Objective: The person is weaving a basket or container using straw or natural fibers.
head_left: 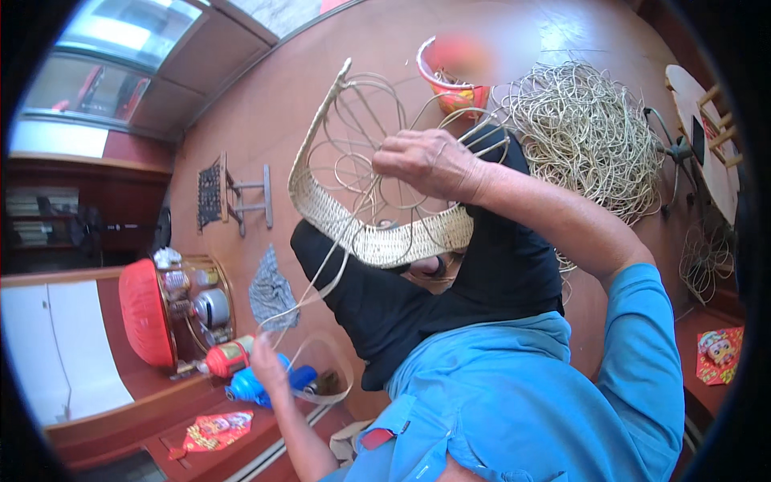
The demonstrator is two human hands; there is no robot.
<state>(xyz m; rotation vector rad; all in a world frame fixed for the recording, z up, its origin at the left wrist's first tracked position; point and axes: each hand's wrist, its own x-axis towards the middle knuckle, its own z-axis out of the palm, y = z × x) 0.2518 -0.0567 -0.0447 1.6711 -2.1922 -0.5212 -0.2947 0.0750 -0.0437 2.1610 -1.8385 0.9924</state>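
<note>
A curved band of woven straw [377,245] with long loose strands [365,104] rests across my dark-trousered knees, one end rising at the far left. My right hand [430,163] is above it, its fingers closed on straw strands, with several more looping around it. At the lower left is my left hand [271,368], slightly blurred and closed around a long pale strand [309,299]. This strand runs taut from the weaving to that hand, and a loose loop of it hangs beside the wrist. The exact finger grip is smeared.
A large heap of straw cord [590,136] lies on the floor at far right, by a red bucket [458,88]. To the left are a small stool [233,195], a grey cloth [273,291], a round tray table [225,313] and bottles [255,384]. A wooden table [703,136] stands at right.
</note>
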